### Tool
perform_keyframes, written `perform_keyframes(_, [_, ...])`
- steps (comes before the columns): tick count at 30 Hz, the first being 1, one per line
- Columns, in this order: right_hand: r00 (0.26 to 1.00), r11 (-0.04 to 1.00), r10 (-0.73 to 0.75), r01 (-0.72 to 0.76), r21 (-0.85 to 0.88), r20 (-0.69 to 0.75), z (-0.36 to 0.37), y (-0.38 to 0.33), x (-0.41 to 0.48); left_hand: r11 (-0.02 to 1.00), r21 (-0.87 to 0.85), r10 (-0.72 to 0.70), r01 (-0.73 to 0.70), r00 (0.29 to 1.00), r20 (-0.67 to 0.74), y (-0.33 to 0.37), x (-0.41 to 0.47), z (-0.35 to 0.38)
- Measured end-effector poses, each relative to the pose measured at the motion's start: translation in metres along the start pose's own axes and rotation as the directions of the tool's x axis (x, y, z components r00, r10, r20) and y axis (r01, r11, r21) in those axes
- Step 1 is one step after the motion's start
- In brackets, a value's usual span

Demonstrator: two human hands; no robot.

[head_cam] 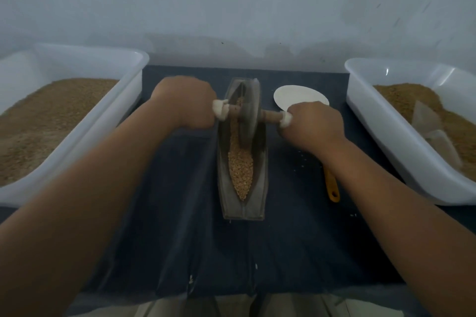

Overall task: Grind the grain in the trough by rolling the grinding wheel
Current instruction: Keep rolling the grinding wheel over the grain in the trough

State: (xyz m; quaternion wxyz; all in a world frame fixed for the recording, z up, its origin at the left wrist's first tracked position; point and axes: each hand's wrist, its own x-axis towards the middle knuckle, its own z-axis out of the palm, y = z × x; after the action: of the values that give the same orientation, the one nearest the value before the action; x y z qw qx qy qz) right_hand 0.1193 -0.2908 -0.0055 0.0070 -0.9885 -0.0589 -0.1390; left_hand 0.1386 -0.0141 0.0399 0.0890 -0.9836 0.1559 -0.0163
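Gripping the axle [270, 114] at both ends: left hand [185, 103] clenched round the left end, right hand [311, 123] clenched round the right end. Two hands, both on the tool. Two white wraps, one against each fist: left wrap [220, 109], right wrap [287, 119].

One wooden axle runs through one grey wheel [248, 116]. The wheel stands upright in the far half of the trough [224, 183], its lower rim down in the groove.

One trough: grey, long, boat-shaped, lying lengthwise away from the person at mid-counter. Grain [240, 167], tan, fills the groove from the wheel to the near tip. A thin line of it also shows beside the wheel on the left.

One dark cloth [180, 213] covers the counter under the trough. A few loose grains [301, 159] lie on the cloth near the right wrist.

One white disc [296, 95] lies just beyond the right hand, partly hidden by it. One yellow handle [332, 188] shows below the right forearm; cannot tell whether it joins the disc.

Two white tubs, one at each side of the cloth: left tub [113, 121], right tub [381, 131]. Both hold brown meal. In the right tub also one pale translucent piece [432, 131], too blurred to identify.

Pale wall [231, 8] behind.
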Motion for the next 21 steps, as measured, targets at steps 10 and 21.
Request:
perform_keyframes(10, [0.985,0.978,-0.165,0.157,-0.135,-0.056,-0.021,-0.002,-0.016,0.989,-0.145,-0.035,0.028,0.998,-0.051,-0.004,-0.045,0.038])
perform_keyframes(21, [0.986,0.988,-0.139,0.144,-0.059,0.087,-0.025,0.003,-0.045,0.992,-0.082,0.092,-0.097,0.993,-0.068,-0.004,-0.061,0.024])
